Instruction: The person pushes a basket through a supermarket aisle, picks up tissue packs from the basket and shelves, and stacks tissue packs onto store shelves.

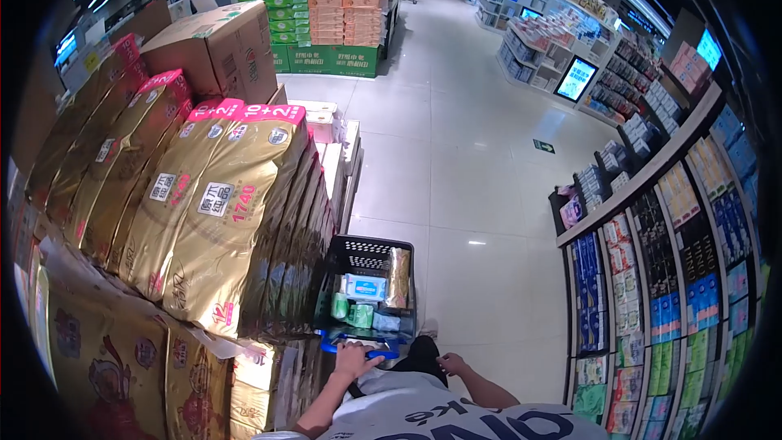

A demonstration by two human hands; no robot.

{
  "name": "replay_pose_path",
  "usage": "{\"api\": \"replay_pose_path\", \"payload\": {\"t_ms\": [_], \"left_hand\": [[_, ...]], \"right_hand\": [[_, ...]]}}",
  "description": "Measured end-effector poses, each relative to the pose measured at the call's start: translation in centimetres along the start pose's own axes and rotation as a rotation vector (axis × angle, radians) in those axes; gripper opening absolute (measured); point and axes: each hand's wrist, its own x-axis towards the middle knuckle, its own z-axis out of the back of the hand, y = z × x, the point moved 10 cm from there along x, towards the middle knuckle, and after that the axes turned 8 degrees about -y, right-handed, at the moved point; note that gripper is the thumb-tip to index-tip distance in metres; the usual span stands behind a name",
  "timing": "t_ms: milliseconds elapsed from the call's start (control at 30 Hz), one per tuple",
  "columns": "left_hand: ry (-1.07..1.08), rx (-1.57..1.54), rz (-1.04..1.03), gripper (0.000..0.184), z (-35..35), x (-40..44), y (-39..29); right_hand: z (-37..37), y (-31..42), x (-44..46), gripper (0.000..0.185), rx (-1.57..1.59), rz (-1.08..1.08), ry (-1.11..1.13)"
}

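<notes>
A black shopping basket [375, 251] with a blue handle [389, 352] is in front of my body at the lower middle. My left hand [353, 360] is closed around the handle at its near end. Inside the basket lie a blue-and-white pack [366, 288], a gold pack [397, 279] standing along the right wall, green-and-white packs [360, 315] and a pale blue pack [386, 323]. My right hand [453, 364] hangs beside my right leg, apart from the basket. Its fingers are loosely bent, and nothing shows in them.
Stacked gold tissue packs [220, 204] rise close on my left, with a cardboard box [216, 45] behind them. Shelves of packaged goods [652, 293] line the right. Pale tiled floor [472, 187] runs ahead to green and orange stacks [349, 4] and a lit screen [576, 79].
</notes>
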Motion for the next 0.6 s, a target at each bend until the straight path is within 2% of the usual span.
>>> {"api": "replay_pose_path", "payload": {"t_ms": [200, 333, 433, 600], "left_hand": [[0.021, -0.009, -0.025, 0.057, 0.2, -2.9, -1.1], [-0.001, -0.114, -0.114, 0.052, 0.0, -4.6, -1.5], [0.111, -0.279, -0.059, 0.046, 0.7, -5.2, -1.7], [0.119, -0.473, 0.045, 0.047, -1.3, -4.5, 0.6]], "right_hand": [[-1.7, 2.7, 0.9, 0.049, 0.022, 0.157, -0.074], [-2.3, 4.7, 0.4, 0.039, 0.114, 0.15, -0.185], [-4.1, 5.5, 1.2, 0.039, 0.195, 0.17, -0.166], [-5.3, 7.1, 0.4, 0.04, 0.277, 0.117, -0.235]]}}
